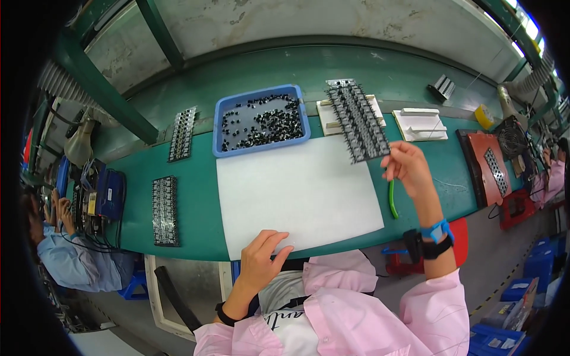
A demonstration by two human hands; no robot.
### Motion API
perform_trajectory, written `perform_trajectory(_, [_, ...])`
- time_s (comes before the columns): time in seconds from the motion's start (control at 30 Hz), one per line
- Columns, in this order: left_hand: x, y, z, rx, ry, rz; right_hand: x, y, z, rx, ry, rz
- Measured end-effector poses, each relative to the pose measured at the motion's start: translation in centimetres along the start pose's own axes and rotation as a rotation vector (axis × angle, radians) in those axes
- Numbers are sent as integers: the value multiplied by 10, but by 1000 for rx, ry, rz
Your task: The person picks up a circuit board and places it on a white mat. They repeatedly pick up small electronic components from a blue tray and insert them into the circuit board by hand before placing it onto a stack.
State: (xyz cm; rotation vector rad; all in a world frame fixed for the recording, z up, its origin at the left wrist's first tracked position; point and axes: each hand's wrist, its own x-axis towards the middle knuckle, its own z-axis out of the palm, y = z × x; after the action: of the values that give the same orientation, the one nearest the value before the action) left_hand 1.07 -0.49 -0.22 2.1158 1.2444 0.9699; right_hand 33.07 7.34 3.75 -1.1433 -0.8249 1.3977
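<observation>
My right hand [407,168] pinches the near right corner of a long circuit board panel [358,123] lined with rows of black parts. The panel is tilted, and its far end lies over a white fixture [325,120]. My left hand [261,261] holds nothing; its curved fingers, thumb apart, are over the near edge of a white sheet [297,196]. Beyond the sheet, a blue tray [218,127] contains many small black components [276,123]. A bright green curved handle [392,200] lies below my right hand.
Two more populated panels lie left, one nearer [165,210] and one farther [181,134]. A second white fixture [420,124], yellow tape roll [484,117] and orange-brown board [490,166] are right. Green posts [113,89] rise at left. Other people work at both sides.
</observation>
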Motion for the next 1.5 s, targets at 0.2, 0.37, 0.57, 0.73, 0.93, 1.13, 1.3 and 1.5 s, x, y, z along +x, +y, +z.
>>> perform_trajectory(0.2, [1,0,1,19,-4,-13,56,-10,-26,-68,44,45])
perform_trajectory(0.37, [0,-3,2,-4,11,-18,74,-4,-22,-74,54,100])
perform_trajectory(0.57, [0,-4,2,-9,7,-26,83,2,-25,-114,77,140])
perform_trajectory(0.73, [0,-3,1,4,-5,-37,82,5,-28,-128,95,124])
perform_trajectory(0.93, [-1,-4,1,36,-7,-15,81,10,-25,-131,158,76])
perform_trajectory(1.13, [-2,-4,-2,28,-15,-16,80,12,-23,-106,189,100])
perform_trajectory(1.3, [-1,4,-17,7,-51,-14,77,12,-26,-76,183,117])
perform_trajectory(1.5, [4,31,-58,-84,-159,70,78,19,-23,-29,212,105])
